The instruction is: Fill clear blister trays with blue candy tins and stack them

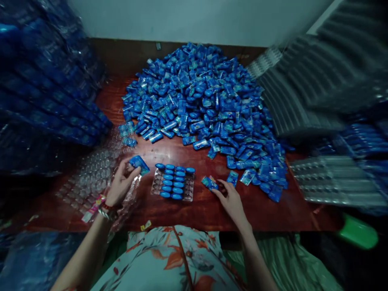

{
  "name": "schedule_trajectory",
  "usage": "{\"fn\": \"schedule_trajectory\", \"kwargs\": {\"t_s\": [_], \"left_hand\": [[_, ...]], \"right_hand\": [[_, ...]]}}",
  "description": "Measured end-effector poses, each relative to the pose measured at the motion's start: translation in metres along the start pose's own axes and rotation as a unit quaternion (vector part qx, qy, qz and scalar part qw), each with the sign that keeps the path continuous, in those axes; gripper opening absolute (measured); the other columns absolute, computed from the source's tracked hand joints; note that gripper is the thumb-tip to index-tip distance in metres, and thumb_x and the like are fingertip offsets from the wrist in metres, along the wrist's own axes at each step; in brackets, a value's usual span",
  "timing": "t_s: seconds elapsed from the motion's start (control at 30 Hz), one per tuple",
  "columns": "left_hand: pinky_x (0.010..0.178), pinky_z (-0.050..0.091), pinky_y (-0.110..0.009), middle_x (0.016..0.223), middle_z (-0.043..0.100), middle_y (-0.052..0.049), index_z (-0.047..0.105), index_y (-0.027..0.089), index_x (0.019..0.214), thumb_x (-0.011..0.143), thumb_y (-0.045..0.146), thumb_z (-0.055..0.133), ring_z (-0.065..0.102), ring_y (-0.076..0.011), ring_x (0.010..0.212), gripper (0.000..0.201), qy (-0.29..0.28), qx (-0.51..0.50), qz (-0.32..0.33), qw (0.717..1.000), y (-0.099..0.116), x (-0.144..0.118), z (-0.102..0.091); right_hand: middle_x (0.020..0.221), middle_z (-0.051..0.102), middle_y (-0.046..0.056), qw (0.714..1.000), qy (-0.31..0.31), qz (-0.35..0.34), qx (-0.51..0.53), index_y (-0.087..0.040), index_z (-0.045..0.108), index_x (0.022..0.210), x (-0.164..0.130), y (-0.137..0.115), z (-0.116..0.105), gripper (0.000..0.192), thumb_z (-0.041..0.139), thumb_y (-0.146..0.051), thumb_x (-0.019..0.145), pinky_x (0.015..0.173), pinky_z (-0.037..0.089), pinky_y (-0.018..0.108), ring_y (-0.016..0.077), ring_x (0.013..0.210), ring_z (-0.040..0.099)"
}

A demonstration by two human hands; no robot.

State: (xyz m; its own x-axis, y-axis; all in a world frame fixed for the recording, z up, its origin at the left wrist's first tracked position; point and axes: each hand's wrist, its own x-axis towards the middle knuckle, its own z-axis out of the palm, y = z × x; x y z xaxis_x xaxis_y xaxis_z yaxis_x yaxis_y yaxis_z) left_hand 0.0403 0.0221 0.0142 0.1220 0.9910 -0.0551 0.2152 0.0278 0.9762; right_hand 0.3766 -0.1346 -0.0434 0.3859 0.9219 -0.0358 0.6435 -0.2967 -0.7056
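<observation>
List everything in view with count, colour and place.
Table: one, reddish, beneath
Heaped packets: uncountable, blue, table's back
Middle tray: one, clear, table's front
Oval pieces: about fourteen, blue, middle tray
Loose trays: several, clear, table's left
Stacked trays: uncountable, grey, right
Wrapped stacks: uncountable, blue, both sides
Wall: one, pale, behind
Blurred object: one, green, lower right
Sheeting: uncertain, green, lower right
Bracelets: uncertain, mixed, left wrist
Floral clothing: one, pale green, bottom
Left hand: one, holding blue packet
Right hand: one, touching another packet

Pale garment (142, 266) with orange flowers (171, 259), brown central strip (182, 258); reddish bracelet (108, 205), silvery bangle (104, 214) at left wrist (112, 198).
</observation>
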Motion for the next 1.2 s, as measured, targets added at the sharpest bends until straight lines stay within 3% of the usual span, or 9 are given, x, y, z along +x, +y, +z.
{"fn": "schedule_trajectory", "kwargs": {"t_s": [0.17,0.33,0.47,0.57,0.73,0.83,0.97,1.1,1.2], "left_hand": [[0.077,0.051,-0.029,0.09,0.061,-0.002,0.047,0.02,0.106,0.076,0.036,0.062,0.06,-0.014,0.082,0.037,0.016,-0.011,-0.009,1.0,-0.018,-0.035,0.015],[0.088,0.047,-0.034,0.105,0.059,-0.006,0.048,0.021,0.111,0.081,0.032,0.059,0.058,-0.0166,0.096,0.035,0.033,0.077,0.093,0.992,-0.037,-0.025,0.03],[0.083,0.049,-0.033,0.099,0.06,-0.005,0.053,0.019,0.104,0.084,0.031,0.054,0.059,-0.0166,0.09,0.023,-0.001,0.113,0.126,0.986,-0.04,-0.011,0.038],[0.081,0.049,-0.032,0.096,0.062,-0.005,0.055,0.018,0.101,0.084,0.032,0.054,0.06,-0.0168,0.089,0.021,-0.021,0.127,0.123,0.984,-0.04,-0.004,0.04],[0.075,0.05,-0.032,0.091,0.063,-0.003,0.057,0.018,0.098,0.082,0.034,0.057,0.06,-0.0168,0.082,0.022,0.02,0.165,0.103,0.981,-0.037,0.0,0.033],[0.079,0.05,-0.033,0.095,0.062,-0.006,0.058,0.018,0.099,0.086,0.027,0.05,0.059,-0.0173,0.088,0.017,-0.019,0.216,0.173,0.961,-0.035,-0.003,0.03],[0.083,0.049,-0.034,0.102,0.059,-0.009,0.057,0.018,0.108,0.09,0.016,0.037,0.057,-0.0167,0.094,0.027,-0.098,0.304,0.282,0.905,-0.041,-0.005,0.027],[0.082,0.05,-0.033,0.103,0.059,-0.011,0.054,0.016,0.116,0.09,0.012,0.034,0.055,-0.0178,0.096,0.033,-0.17,0.333,0.34,0.863,-0.043,-0.002,0.023],[0.081,0.05,-0.032,0.104,0.059,-0.011,0.054,0.018,0.116,0.091,0.014,0.035,0.055,-0.0172,0.095,0.031,-0.198,0.33,0.345,0.856,-0.036,0.001,0.019]], "right_hand": [[0.097,0.059,0.01,0.996,-0.029,-0.055,-0.063,-0.019,0.053,0.099,0.008,-0.021,0.015,0.026,0.05,-0.039,0.084,0.082,0.046,0.041,0.0246,0.093,0.056],[0.103,0.065,0.01,0.998,-0.058,-0.019,-0.004,-0.02,0.055,0.101,0.002,-0.033,0.003,0.029,0.048,-0.043,0.084,0.081,0.047,0.038,0.0241,0.092,0.061],[0.111,0.063,0.01,0.998,-0.051,-0.031,0.029,-0.02,0.056,0.105,-0.004,-0.049,0.004,0.032,0.044,-0.042,0.085,0.086,0.046,0.037,0.0234,0.101,0.059],[0.103,0.065,0.01,0.998,-0.06,-0.011,0.021,-0.02,0.056,0.106,-0.003,-0.056,0.013,0.033,0.044,-0.042,0.085,0.075,0.049,0.034,0.0217,0.085,0.062],[0.093,0.065,0.007,0.997,-0.066,0.013,0.042,-0.019,0.054,0.104,0.001,-0.055,0.021,0.035,0.048,-0.045,0.082,0.058,0.047,0.028,0.0147,0.058,0.056],[0.1,0.063,0.007,0.998,-0.028,-0.016,0.048,-0.02,0.055,0.102,0.002,-0.058,0.021,0.029,0.05,-0.042,0.083,0.064,0.048,0.029,0.0144,0.064,0.056],[0.098,0.06,0.007,0.995,-0.001,-0.094,0.029,-0.021,0.057,0.1,0.007,-0.064,0.023,0.021,0.044,-0.033,0.089,0.078,0.048,0.033,0.0192,0.088,0.057],[0.1,0.058,0.008,0.974,-0.089,-0.183,-0.103,-0.022,0.054,0.113,0.017,-0.069,0.026,0.028,0.036,-0.02,0.091,0.085,0.045,0.035,0.0193,0.094,0.056],[0.103,0.058,0.01,0.93,-0.148,-0.207,-0.266,-0.019,0.051,0.12,0.025,-0.082,0.023,0.037,0.033,-0.01,0.089,0.083,0.045,0.034,0.0198,0.093,0.055]]}}
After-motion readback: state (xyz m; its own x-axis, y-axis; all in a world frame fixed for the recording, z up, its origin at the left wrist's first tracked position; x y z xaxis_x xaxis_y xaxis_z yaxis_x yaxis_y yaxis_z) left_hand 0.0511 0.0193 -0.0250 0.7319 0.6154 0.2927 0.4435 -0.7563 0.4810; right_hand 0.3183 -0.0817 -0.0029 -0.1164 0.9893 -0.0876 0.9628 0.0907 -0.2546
